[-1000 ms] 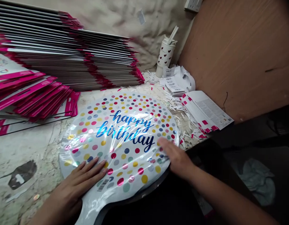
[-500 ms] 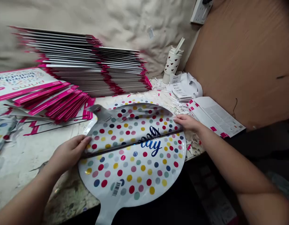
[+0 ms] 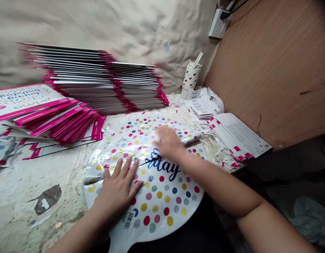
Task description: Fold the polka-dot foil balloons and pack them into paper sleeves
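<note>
A flat round foil balloon [image 3: 162, 195], white with coloured dots and blue lettering ending in "day", lies across the table's front edge. Part of it is folded over along a line through the middle, and its tail points down toward me. My left hand [image 3: 118, 186] rests flat on the balloon's left half with the fingers spread. Over the fold, just above the lettering, is my right hand [image 3: 169, 142], smeared by motion, so its fingers cannot be made out. More dotted foil [image 3: 149, 123] shows at the far edge behind the fold.
Tall stacks of pink-edged card packets [image 3: 85, 82] stand at the back. A slumped pile of packets [image 3: 59, 121] lies at left. At right are a cup with hearts [image 3: 190, 79], white label strips [image 3: 204, 102], paper scraps and a printed packet [image 3: 241, 135]. A wooden panel [image 3: 267, 70] borders the right side.
Both hands have left the balloon's side edges and moved inward over it. The left hand has flattened out. The lifted flap has come down flatter over the table.
</note>
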Demonstrator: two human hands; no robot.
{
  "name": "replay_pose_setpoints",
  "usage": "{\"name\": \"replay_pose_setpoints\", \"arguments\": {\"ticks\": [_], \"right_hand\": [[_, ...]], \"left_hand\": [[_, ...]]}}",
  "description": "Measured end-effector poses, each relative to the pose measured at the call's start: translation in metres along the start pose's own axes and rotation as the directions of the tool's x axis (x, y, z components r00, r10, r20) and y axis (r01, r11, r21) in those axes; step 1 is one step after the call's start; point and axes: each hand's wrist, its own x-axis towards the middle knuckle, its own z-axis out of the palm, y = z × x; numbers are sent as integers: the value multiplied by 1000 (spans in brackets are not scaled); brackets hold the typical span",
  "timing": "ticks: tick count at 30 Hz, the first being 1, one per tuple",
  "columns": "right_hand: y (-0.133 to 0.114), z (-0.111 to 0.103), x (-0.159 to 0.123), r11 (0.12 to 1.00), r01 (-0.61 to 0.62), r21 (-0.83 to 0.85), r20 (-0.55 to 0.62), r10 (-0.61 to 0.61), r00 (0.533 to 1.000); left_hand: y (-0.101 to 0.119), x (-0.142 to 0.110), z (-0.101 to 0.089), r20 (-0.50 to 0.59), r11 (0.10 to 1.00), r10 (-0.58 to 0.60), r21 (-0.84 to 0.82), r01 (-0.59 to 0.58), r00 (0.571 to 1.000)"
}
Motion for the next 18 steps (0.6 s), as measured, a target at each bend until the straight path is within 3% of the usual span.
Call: {"name": "replay_pose_setpoints", "arguments": {"ticks": [2, 4, 5, 7, 9, 10, 11, 14, 16, 18], "right_hand": [[-36, 21, -16, 969, 221, 110, 183, -238, 954], [-36, 30, -33, 961, 214, 174, 304, -259, 917], [-23, 29, -42, 979, 135, 154, 334, -180, 925], [20, 15, -59, 991, -135, 20, 295, 123, 948], [63, -4, -78, 905, -401, -142, 128, 419, 899], [77, -11, -86, 882, -434, -181, 51, 449, 892], [85, -16, -94, 897, -399, -192, 6, 408, 913], [77, -13, -106, 966, -218, -139, 31, 225, 974], [65, -7, -102, 957, -280, -79, 60, 285, 957], [63, -6, -90, 893, -450, 16, 77, 448, 891]], "left_hand": [[-2, 0, 2, -10, 1000, 12, 16, -12, 1000], [-4, 0, 1, -6, 999, 17, 33, -16, 1000], [-3, 0, 0, 4, 999, 14, 36, -14, 1000], [0, 2, -4, 44, 1000, -11, 27, 10, 999], [8, 7, -7, 74, 999, -47, 8, 47, 996], [15, 10, -9, 79, 998, -60, -5, 61, 995], [22, 14, -10, 82, 998, -64, -23, 66, 995], [48, 25, -11, 96, 997, -33, -72, 40, 995], [62, 30, -11, 92, 996, -23, -82, 31, 995], [69, 32, -9, 75, 996, -30, -83, 36, 997]]}}
